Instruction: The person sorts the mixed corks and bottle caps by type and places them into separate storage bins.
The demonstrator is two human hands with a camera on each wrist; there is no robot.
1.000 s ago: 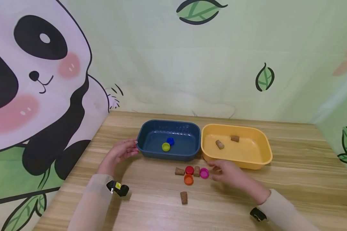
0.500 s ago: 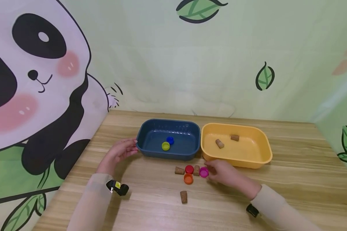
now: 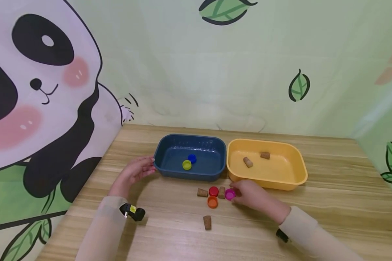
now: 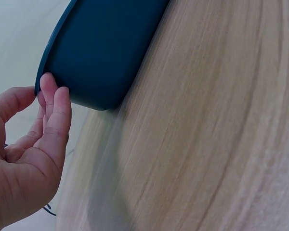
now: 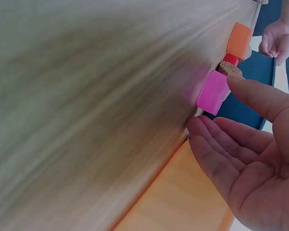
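My left hand (image 3: 138, 172) grips the left rim of a dark blue bin (image 3: 191, 175), thumb and fingers at its edge in the left wrist view. Inside lie a blue bottle cap (image 3: 192, 158) and a yellow-green cap (image 3: 187, 165). My right hand (image 3: 253, 195) is at a magenta bottle cap (image 3: 230, 194), thumb and fingertips spread around it; in the right wrist view a small gap shows between the cap (image 5: 213, 92) and the fingertips. Beside that cap lie a cork (image 3: 221, 193), a red cap (image 3: 213, 191), an orange cap (image 3: 212, 202) and another cork (image 3: 202, 192).
A yellow bin (image 3: 281, 174) stands against the blue one, holding two corks, one (image 3: 248, 162) left of the other (image 3: 265, 155). A single cork (image 3: 207, 222) lies nearer on the wooden table (image 3: 163, 232). Behind is a wall printed with a panda (image 3: 58, 108).
My right hand has moved left to the magenta cap and its fingers have come around it. The left hand stays at the blue bin's rim.
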